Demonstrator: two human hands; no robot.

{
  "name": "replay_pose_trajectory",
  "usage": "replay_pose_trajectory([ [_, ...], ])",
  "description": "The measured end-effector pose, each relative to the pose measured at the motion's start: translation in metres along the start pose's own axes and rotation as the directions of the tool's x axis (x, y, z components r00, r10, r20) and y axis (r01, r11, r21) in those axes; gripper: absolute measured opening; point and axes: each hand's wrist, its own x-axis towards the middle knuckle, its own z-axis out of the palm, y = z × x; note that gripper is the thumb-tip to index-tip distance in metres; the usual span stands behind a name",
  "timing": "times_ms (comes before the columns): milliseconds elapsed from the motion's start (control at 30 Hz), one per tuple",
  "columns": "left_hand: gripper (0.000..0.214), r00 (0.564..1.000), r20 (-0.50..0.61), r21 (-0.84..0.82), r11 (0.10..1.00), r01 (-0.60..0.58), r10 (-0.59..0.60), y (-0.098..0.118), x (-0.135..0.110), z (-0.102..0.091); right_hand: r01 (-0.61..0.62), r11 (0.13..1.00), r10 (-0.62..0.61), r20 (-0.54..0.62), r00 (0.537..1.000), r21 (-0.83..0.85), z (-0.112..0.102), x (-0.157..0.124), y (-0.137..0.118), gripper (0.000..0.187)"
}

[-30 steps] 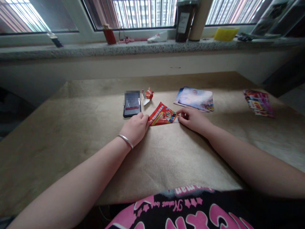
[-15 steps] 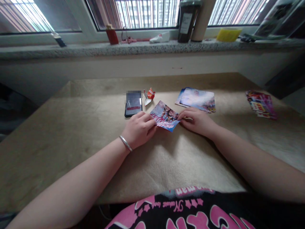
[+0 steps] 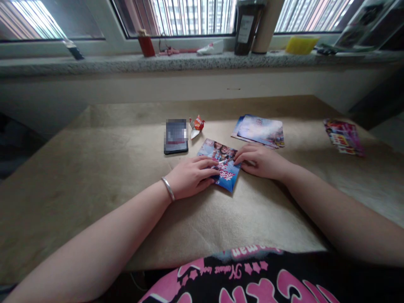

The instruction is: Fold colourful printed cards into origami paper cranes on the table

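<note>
A glossy printed sheet (image 3: 225, 174), blue with pictured people and red-and-white lettering, lies at an angle on the table in front of me. My left hand (image 3: 197, 174) rests flat across its left side, fingers stretched out and slightly apart. At the sheet's right edge, my right hand (image 3: 255, 160) has its fingers curled, the fingertips on the edge and the thumb tucked in close. Just beyond the sheet are a phone (image 3: 176, 136) with a blurred screen and a small folded red-and-white paper piece (image 3: 197, 125).
A stack of printed sheets (image 3: 261, 129) lies behind my right hand. Further right, several colourful cards (image 3: 344, 138) are fanned out on the table (image 3: 104, 168). Along the granite windowsill (image 3: 110, 65) stand a red container (image 3: 146, 45), a dark jar (image 3: 246, 31) and a yellow item (image 3: 301, 45).
The sheet was bent up between both hands; now it lies flatter, more of it showing toward me. My left hand has gone from pinching its edge to lying flat on top.
</note>
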Motion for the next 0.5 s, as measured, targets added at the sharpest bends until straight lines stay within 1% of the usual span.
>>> replay_pose_trajectory([
  [100, 0.033, 0.999, 0.033, -0.024, 1.0, 0.002, -0.001, 0.001, 0.001, 0.004, 0.012, 1.0, -0.012, -0.001, 1.0, 0.022, -0.001, 0.0, -0.003, 0.018],
  [267, 0.034, 0.998, 0.044, -0.041, 0.999, 0.036, -0.034, 0.005, 0.004, 0.006, 0.026, 0.998, -0.026, -0.009, 1.0, 0.057, 0.0, 0.001, -0.005, 0.018],
  [367, 0.035, 0.995, 0.066, -0.017, 0.996, 0.082, -0.081, 0.009, 0.004, 0.006, 0.016, 0.998, -0.014, -0.046, 0.999, 0.054, 0.001, 0.001, -0.006, 0.017],
  [500, 0.037, 0.983, 0.098, 0.025, 0.988, 0.151, -0.153, 0.019, 0.005, 0.006, -0.026, 0.998, 0.032, -0.114, 0.993, 0.056, 0.007, 0.001, -0.007, 0.015],
])
